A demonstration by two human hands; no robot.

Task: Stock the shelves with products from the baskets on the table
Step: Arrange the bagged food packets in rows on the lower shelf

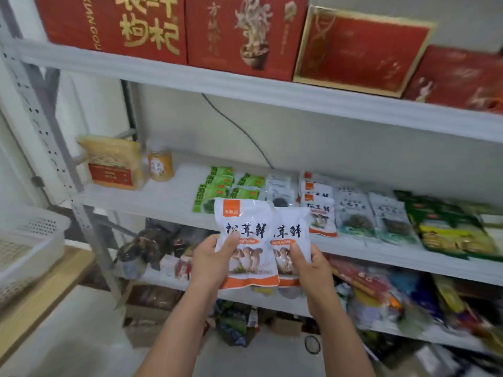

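The white metal rack [190, 77] fills most of what I see, tilted across my view. Its top shelf carries a row of big red gift boxes [114, 23] standing side by side. To my left a white perforated basket [30, 240] sits on the wooden table [40, 295]. On the middle shelf [174, 197] flat packets lie in rows: green ones [217, 189] near the centre, then white ones with orange trim [318, 210], then grey-white and green-yellow packs off to the right. The goods on the lower shelves [381, 289] are too blurred for me to name. At the far left of the middle shelf a yellow bag with a red label [114, 164] stands upright, with a small amber jar [160, 165] just beside it. In front of the middle shelf's edge I hold two mushroom packets upright, the left packet [245, 229] overlapping the right packet [291, 229]; they look the same as the orange-trimmed ones on the shelf. My left hand [209, 257] grips the left one, thumb across its front and fingers curled behind. My right hand [310, 265] pinches the right one the same way.
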